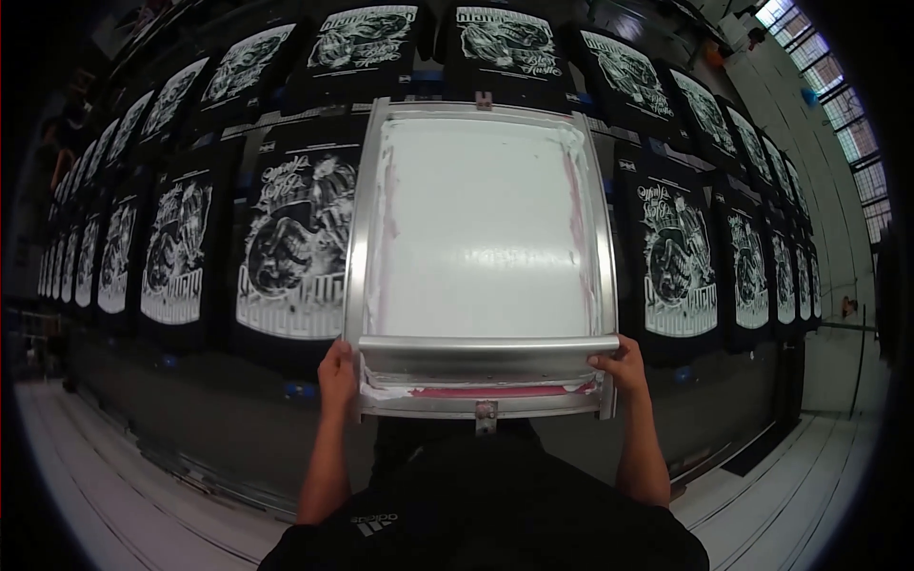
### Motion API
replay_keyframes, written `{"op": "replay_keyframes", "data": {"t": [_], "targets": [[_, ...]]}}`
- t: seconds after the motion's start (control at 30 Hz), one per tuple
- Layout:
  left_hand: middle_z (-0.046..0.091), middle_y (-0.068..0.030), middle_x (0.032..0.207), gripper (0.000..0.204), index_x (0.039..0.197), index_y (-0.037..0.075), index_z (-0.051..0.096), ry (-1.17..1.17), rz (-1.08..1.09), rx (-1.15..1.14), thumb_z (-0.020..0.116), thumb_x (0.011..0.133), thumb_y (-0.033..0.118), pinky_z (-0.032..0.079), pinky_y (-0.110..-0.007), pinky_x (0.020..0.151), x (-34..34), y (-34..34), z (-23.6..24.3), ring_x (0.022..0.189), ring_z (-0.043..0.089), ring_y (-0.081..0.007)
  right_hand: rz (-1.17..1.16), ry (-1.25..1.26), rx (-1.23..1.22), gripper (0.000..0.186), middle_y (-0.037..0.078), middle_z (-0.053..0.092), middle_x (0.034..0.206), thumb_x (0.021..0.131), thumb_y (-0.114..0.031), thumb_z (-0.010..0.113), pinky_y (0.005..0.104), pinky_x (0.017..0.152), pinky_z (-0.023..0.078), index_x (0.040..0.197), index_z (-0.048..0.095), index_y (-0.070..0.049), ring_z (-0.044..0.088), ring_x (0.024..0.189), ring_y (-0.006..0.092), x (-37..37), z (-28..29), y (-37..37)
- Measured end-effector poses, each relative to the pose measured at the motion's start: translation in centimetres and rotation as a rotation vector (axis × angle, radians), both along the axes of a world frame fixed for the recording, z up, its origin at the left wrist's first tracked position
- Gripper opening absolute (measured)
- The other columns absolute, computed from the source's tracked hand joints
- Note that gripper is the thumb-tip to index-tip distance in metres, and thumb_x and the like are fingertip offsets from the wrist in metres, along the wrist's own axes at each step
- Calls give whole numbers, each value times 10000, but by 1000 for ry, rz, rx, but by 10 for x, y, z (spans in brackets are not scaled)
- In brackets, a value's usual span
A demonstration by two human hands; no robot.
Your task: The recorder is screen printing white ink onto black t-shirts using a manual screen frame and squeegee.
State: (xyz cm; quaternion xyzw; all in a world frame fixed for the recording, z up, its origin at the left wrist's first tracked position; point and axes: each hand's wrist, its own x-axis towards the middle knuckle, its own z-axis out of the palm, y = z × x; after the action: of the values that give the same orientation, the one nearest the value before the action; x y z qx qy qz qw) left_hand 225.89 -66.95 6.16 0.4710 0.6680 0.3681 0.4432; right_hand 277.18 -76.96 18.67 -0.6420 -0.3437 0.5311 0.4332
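Observation:
A screen printing frame (601,247) with metal rails lies in front of me, its mesh largely coated with white ink (476,209). Across its near end sits a wide metal squeegee (486,357). My left hand (337,379) is closed at the frame's left rail, beside the squeegee's left end; its fingertips are partly hidden. At the opposite end, my right hand (625,365) is closed on the squeegee, thumb on its near face and the other fingers by the right rail. Pinkish red shows on the mesh strip nearest me.
Black shirts with white prints lie in long rows on both sides, such as a left shirt (295,238) and a right shirt (674,247). Another row, with a far shirt (505,43), runs beyond the frame. A pale floor (819,495) and windows (824,71) show at right.

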Motion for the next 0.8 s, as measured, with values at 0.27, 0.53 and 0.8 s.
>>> {"op": "replay_keyframes", "data": {"t": [0.27, 0.53, 0.8], "targets": [[662, -25, 1004, 366, 1167, -41, 639, 49, 16, 69, 533, 1018, 276, 447, -244, 861, 104, -19, -8, 961, 553, -88, 2, -11, -34, 347, 40, 690, 905, 678, -45, 820, 294, 797, 514, 992, 678, -6, 638, 848, 133, 115, -21, -20], [664, -151, 1209, 471, 1262, -21, 605, 81, 61, -94, 569, 990, 361, 438, -293, 989, 134, 4, 17, 1146, 598, -194, 18, -80, -59, 378, 85, 698, 953, 705, -88, 826, 293, 812, 526, 1041, 684, 9, 652, 882, 164, 140, -45, 1], [650, -87, 1193, 501, 1284, -19, 596, -41, 71, -99, 555, 999, 391, 413, -274, 971, 126, 10, -6, 1098, 555, -140, 17, -10, 2, 320, 66, 698, 958, 720, -37, 803, 283, 845, 495, 1016, 692, 11, 636, 892, 145, 123, -65, -1]]}}
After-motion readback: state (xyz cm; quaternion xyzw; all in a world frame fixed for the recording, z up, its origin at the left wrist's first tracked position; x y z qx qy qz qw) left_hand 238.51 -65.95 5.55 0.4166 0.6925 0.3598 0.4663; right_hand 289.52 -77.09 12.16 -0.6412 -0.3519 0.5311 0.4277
